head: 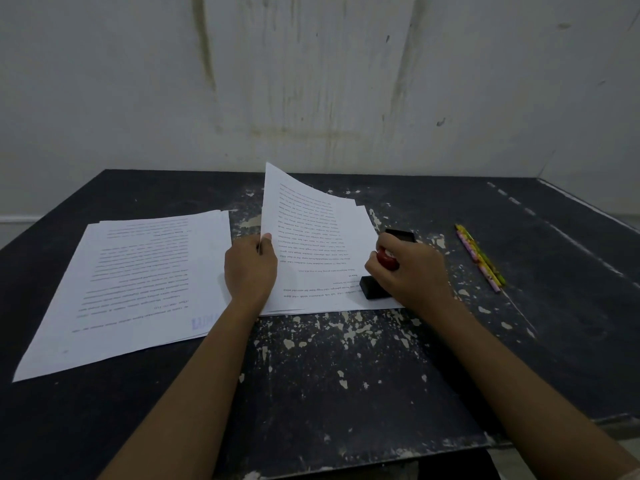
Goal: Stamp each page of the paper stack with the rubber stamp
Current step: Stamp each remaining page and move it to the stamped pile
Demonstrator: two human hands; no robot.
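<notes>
A stack of printed pages (322, 296) lies in the middle of the black table. My left hand (250, 268) pinches the left edge of the top sheet (304, 220) and holds it lifted and curled upward. My right hand (410, 271) grips the rubber stamp by its red knob (386, 258). The stamp's black base (372, 288) sits on the lower right part of the page beneath. A second pile of pages (131, 278) lies to the left, with a faint blue stamp mark near its front edge.
A black ink pad (401, 234) sits just behind my right hand. Two coloured pencils (479, 258) lie to the right. The table (346, 375) is black with chipped paint and stands against a stained white wall.
</notes>
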